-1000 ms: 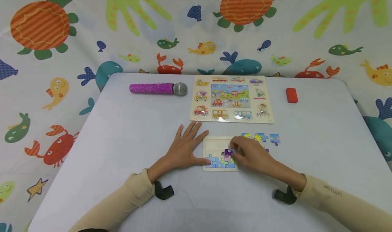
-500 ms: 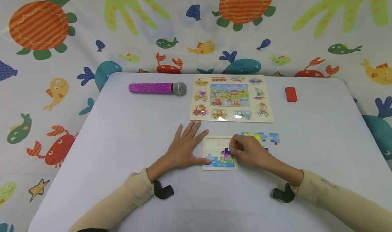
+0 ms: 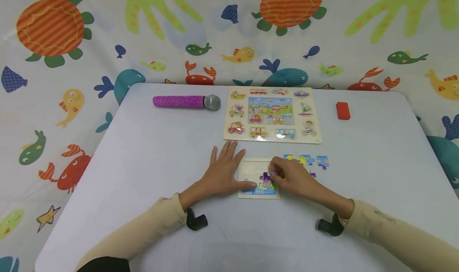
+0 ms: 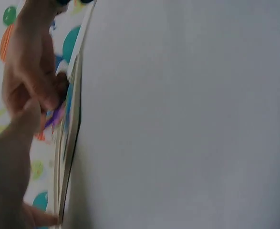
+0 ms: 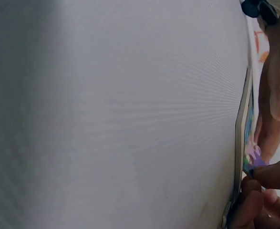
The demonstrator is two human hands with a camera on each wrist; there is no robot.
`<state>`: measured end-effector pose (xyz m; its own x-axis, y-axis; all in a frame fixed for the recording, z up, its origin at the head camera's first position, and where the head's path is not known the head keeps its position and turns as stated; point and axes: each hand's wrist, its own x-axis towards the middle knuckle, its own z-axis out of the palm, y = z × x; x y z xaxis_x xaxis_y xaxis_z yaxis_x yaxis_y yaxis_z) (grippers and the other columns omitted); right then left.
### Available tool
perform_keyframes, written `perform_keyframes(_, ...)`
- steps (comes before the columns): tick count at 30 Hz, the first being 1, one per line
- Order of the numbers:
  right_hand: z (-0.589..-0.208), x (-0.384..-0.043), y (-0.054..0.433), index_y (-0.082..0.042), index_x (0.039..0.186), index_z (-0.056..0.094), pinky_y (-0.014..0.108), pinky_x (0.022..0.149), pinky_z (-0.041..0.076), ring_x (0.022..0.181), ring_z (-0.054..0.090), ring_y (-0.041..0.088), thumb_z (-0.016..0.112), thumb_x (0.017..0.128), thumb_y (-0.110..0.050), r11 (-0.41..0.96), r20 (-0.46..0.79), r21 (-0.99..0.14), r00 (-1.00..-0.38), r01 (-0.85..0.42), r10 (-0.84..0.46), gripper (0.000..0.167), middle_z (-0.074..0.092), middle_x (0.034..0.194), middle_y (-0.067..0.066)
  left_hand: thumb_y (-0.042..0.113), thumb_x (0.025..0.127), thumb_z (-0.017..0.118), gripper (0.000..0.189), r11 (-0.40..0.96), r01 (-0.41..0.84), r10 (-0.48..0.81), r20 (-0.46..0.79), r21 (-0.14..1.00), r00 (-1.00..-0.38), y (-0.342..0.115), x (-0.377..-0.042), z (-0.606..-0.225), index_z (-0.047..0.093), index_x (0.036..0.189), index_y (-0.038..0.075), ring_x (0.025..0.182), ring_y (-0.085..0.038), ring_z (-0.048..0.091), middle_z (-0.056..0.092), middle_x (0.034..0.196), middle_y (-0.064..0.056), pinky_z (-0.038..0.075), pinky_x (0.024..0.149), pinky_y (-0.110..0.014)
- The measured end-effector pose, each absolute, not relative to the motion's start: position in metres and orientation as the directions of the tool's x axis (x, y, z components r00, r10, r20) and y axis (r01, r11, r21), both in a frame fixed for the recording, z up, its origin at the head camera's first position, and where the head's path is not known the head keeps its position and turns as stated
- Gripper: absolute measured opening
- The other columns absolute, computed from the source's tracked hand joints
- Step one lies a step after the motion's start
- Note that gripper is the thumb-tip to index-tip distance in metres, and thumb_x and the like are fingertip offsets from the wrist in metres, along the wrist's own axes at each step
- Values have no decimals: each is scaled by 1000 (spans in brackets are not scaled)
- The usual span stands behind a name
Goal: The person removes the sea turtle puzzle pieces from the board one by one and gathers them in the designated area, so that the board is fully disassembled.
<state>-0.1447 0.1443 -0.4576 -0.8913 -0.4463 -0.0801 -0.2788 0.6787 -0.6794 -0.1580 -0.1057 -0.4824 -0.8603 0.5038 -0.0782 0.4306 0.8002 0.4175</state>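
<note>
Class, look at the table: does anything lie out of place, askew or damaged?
Nothing looks damaged or spilled. Some loose puzzle pieces lie outside the small puzzle tray, beside the right hand. A pink microphone lies alone at the far left.

a white table (image 3: 143, 160) fills the middle of the frame. in the upper middle, towards the left, a glittery pink microphone (image 3: 186, 101) lies on its side, its silver head pointing right. just right of it sits a wooden vehicle puzzle board (image 3: 272, 115), its pieces in place around a central picture. further right, near the table's upper right corner, lies a small red block (image 3: 342, 111). behind the table, across the top and both sides of the frame, hangs a sea-creature cloth (image 3: 107, 32) with turtles, whales, crabs and fish
</note>
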Motion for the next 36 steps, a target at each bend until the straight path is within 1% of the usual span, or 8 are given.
perform_keyframes(2, -457, -145, 145, -12, 88, 58, 28, 61, 41, 68, 50, 14, 70, 88, -1, 682, -85, -678, -893, -273, -442, 17, 53, 71, -5, 80, 78, 67, 116, 815, 416, 481, -71, 404, -874, -96, -155, -485, 33, 159, 4, 157, -33, -4, 7, 170, -20, -7, 120, -65)
perform_keyframes(4, -457, -145, 145, -12, 87, 58, 28, 61, 41, 68, 50, 14, 71, 88, -1, 683, -87, -678, -893, -271, -441, 17, 53, 71, -4, 83, 75, 66, 123, 828, 409, 462, -53, 383, -885, -88, -152, -487, 30, 159, 0, 157, -36, -4, 6, 169, -24, -6, 119, -66)
perform_keyframes(7, -456, -145, 144, -12, 87, 58, 28, 61, 41, 68, 50, 14, 71, 87, 0, 683, -87, -679, -894, -270, -440, 18, 54, 71, -5, 87, 72, 65, 130, 851, 402, 436, -29, 338, -899, -79, -148, -492, 27, 159, -4, 156, -38, -6, 4, 168, -28, -6, 120, -66)
perform_keyframes(10, -455, -145, 144, -12, 87, 58, 28, 61, 42, 68, 50, 13, 71, 87, 0, 688, -95, -677, -895, -262, -435, 18, 54, 71, -4, 87, 72, 65, 133, 861, 401, 428, -18, 313, -904, -74, -146, -493, 25, 158, -6, 156, -40, -9, 2, 166, -31, -7, 119, -66)
perform_keyframes(16, -455, -146, 144, -12, 86, 59, 28, 61, 42, 68, 50, 13, 71, 87, 1, 680, -82, -682, -896, -269, -437, 18, 55, 71, -4, 87, 72, 65, 134, 864, 400, 427, -25, 307, -904, -72, -145, -493, 23, 158, -8, 155, -40, -11, 0, 166, -32, -7, 119, -66)
perform_keyframes(24, -459, -149, 147, -14, 84, 60, 31, 69, 46, 73, 54, 15, 71, 89, 1, 647, -109, -732, -899, -215, -423, 19, 60, 76, -4, 87, 71, 65, 136, 869, 391, 421, -37, 303, -906, -71, -145, -493, 22, 158, -8, 155, -40, -12, -1, 165, -32, -8, 119, -65)
perform_keyframes(31, -462, -146, 150, -15, 85, 63, 27, 63, 42, 70, 51, 15, 72, 89, 1, 620, -63, -741, -891, -260, -449, 19, 56, 72, -6, 86, 71, 67, 136, 868, 381, 415, -47, 318, -908, -70, -145, -493, 21, 159, -8, 155, -40, -13, -2, 166, -32, -10, 119, -65)
perform_keyframes(36, -461, -149, 150, -14, 84, 65, 29, 66, 44, 72, 53, 17, 70, 89, 2, 607, -94, -767, -898, -210, -430, 18, 59, 73, -4, 86, 71, 66, 137, 871, 377, 413, -54, 316, -909, -69, -145, -492, 20, 159, -8, 154, -39, -14, -4, 165, -32, -12, 118, -65)
